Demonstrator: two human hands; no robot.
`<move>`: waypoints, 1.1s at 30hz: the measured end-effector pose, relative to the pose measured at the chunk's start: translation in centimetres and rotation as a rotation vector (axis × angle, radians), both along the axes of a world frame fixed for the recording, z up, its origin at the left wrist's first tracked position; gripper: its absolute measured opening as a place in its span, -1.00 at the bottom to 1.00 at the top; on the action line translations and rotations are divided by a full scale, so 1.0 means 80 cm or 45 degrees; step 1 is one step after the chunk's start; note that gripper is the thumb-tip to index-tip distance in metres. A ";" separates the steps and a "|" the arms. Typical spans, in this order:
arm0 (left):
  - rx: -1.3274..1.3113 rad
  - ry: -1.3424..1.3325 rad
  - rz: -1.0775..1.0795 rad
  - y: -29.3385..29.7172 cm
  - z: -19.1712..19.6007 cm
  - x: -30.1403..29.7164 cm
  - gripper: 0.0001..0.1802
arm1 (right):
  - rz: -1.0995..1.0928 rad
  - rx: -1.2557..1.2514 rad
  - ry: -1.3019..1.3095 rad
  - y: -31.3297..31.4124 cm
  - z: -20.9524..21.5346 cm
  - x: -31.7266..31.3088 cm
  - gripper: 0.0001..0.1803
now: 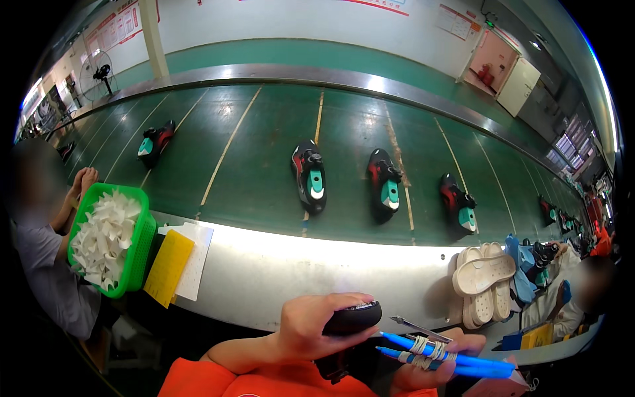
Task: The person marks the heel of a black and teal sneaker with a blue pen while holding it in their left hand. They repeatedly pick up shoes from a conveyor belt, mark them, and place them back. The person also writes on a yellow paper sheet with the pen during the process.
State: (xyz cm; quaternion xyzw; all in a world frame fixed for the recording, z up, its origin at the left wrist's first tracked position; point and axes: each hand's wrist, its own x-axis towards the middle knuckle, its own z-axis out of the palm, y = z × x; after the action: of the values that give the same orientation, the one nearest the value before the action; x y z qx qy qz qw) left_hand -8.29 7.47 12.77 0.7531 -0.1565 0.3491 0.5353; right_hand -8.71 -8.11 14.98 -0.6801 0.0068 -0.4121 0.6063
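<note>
My left hand (303, 325) is closed round a black shoe (354, 319), thumb on top and fingers beneath; its lower part hangs in shadow by my orange clothing. Just right of it, my right hand (418, 380) grips a bundle of blue pens (473, 365) wound with pale rubber bands (423, 352). A slim pen with a metal tip (413, 325) lies along the same bundle. The pen tips point left, close to the shoe. Ahead on the green belt, black and red shoes with teal parts stand apart, the closest being one shoe (309, 177) and another (383, 185).
A metal ledge (317, 264) runs between me and the green conveyor belt (245, 165). At left stand a green basket (135, 258) of white scraps and a yellow card (169, 268). Cream shoe soles (486, 274) are piled at right. Other people sit on both sides.
</note>
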 end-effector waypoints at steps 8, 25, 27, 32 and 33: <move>-0.026 -0.003 -0.041 -0.001 0.001 0.000 -0.61 | 1.665 0.442 1.374 -0.119 0.014 0.016 -0.60; 0.028 0.004 -0.044 0.005 -0.002 -0.001 -0.59 | 1.066 0.106 -0.733 -0.008 -0.016 0.032 -0.46; 0.030 0.005 -0.051 0.005 -0.002 -0.001 -0.59 | 0.605 0.011 -0.399 -0.002 -0.020 0.016 -0.55; 0.017 -0.020 -0.034 0.008 -0.005 -0.004 -0.59 | -0.371 -0.611 -0.121 0.026 0.017 0.001 -0.58; 0.019 -0.013 -0.038 0.009 -0.005 -0.004 -0.59 | -0.361 -0.603 -0.108 0.026 0.016 -0.001 -0.60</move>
State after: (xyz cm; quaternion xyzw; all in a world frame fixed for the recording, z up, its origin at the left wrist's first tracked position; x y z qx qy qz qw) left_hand -8.62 8.17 12.35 0.7528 -0.1731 0.3436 0.5341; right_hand -8.75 -6.04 16.22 -0.7772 -0.0200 -0.5111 0.3666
